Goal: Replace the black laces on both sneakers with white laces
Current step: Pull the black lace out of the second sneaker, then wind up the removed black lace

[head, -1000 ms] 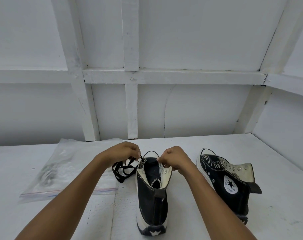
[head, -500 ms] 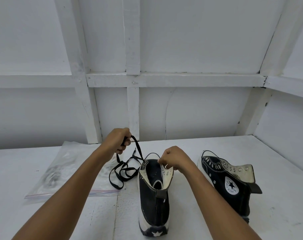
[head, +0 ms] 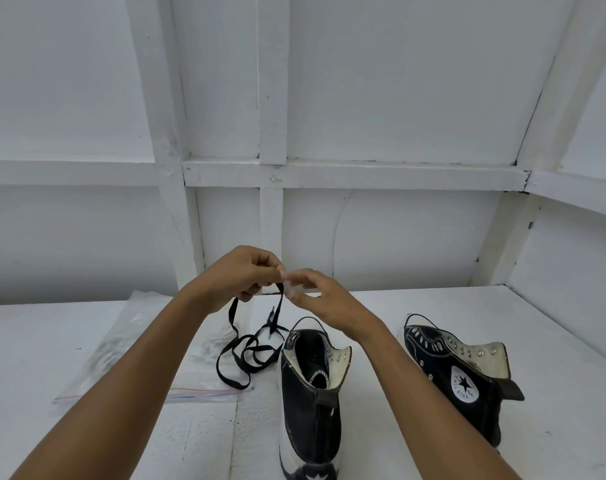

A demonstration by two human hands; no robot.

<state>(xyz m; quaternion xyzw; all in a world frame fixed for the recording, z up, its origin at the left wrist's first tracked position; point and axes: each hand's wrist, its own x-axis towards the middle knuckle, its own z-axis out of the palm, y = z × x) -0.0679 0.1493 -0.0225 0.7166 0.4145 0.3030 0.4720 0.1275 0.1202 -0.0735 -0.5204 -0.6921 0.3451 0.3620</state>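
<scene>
A black high-top sneaker point(head: 305, 414) stands in front of me, heel toward me, its eyelets without a lace. A second black sneaker point(head: 462, 384) with a star patch lies to its right, also unlaced. My left hand point(head: 242, 275) pinches one end of a black lace point(head: 246, 355) and holds it up above the table. The rest of the lace lies in loose loops left of the near sneaker. My right hand point(head: 325, 299) is raised beside the left, its blurred fingertips meeting the left fingertips at the lace, thumb and forefinger apart.
A clear zip plastic bag point(head: 121, 344) lies flat on the white table point(head: 554, 358), left of the lace, partly under it. White framed walls close off the back and the right side.
My right hand has let go of the near sneaker's collar and risen to my left hand. My left hand has lifted the black lace up and toward the middle, and the lace is out of the sneaker.
</scene>
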